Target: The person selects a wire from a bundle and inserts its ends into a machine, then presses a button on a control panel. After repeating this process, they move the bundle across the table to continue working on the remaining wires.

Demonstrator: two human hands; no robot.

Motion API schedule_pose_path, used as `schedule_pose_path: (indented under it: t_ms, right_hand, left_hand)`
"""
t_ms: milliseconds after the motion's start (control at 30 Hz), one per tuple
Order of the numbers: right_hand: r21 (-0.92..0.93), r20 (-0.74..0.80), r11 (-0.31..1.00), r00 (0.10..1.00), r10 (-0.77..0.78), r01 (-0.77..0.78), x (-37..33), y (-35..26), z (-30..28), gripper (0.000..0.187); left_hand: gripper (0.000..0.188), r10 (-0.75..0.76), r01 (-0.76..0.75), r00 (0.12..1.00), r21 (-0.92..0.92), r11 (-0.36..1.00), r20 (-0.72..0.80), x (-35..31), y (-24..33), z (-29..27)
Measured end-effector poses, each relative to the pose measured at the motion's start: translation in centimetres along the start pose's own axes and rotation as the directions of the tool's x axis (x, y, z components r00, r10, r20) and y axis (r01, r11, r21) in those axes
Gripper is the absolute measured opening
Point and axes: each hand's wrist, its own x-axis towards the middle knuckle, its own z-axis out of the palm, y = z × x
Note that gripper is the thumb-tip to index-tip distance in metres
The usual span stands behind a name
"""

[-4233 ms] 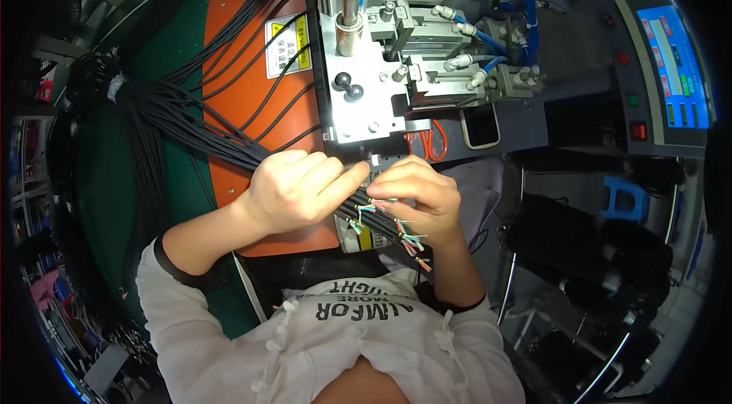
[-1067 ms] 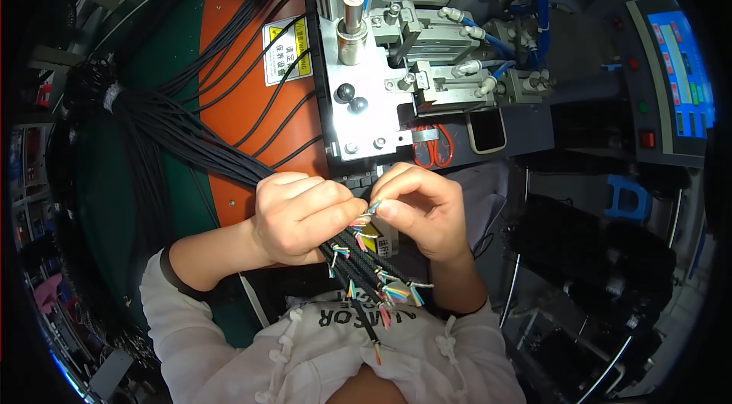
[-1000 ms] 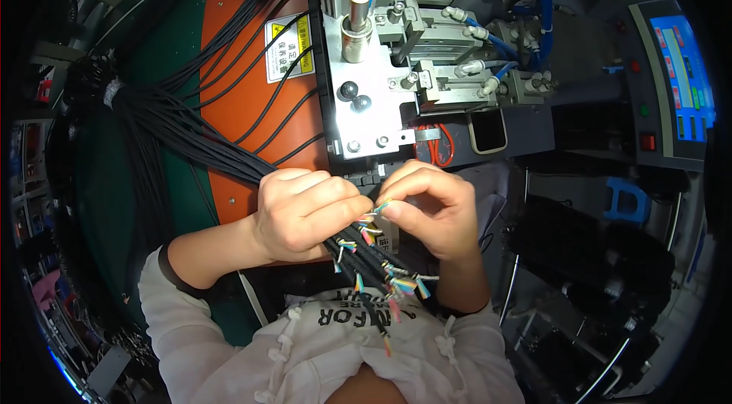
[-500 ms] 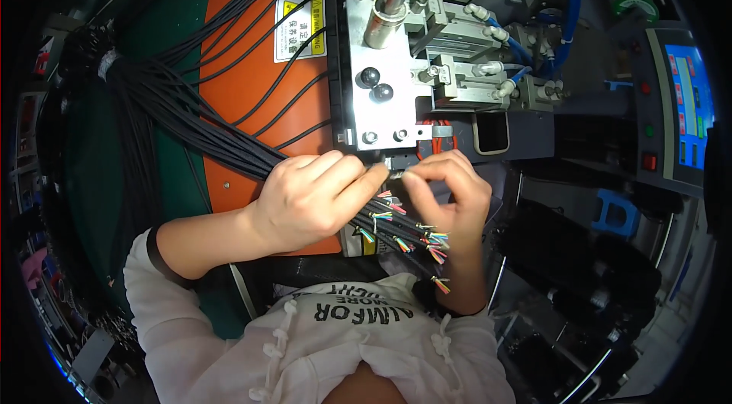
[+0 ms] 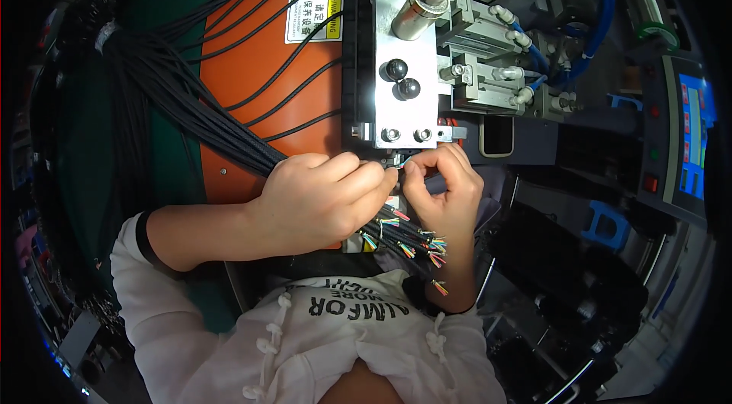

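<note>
The left hand [image 5: 324,202] is closed in a loose fist around a bundle of black cables [image 5: 191,110] that fans out from it across the orange panel [image 5: 259,76] and the green surface beside it. Its fingertips meet those of the right hand [image 5: 446,190] just under the metal plate [image 5: 404,91] of the machine, and both pinch what looks like a single thin wire end there, though the spot is too small to be sure. Below the hands, the stripped cable ends [image 5: 415,240] hang in a cluster, showing short coloured inner wires. Two black knobs [image 5: 402,79] sit on the plate above, and blue hoses [image 5: 602,0] loop over the machine's top right.
</note>
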Motion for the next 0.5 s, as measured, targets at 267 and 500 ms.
schedule_pose_path:
  t_ms: [267,500]
  right_hand:
    - [-0.014,-0.053,0.999,0.997,-0.051,0.050,0.0,0.2,0.7,0.010]
    - [0.018,-0.143,0.997,0.987,-0.066,0.070,-0.2,0.7,1.3,0.009]
  left_hand:
    - [0.034,-0.046,0.045,0.999,0.035,0.998,0.014,0.1,0.3,0.0]
    - [0.035,-0.066,0.066,0.998,0.023,0.998,0.011,0.5,0.3,0.1]
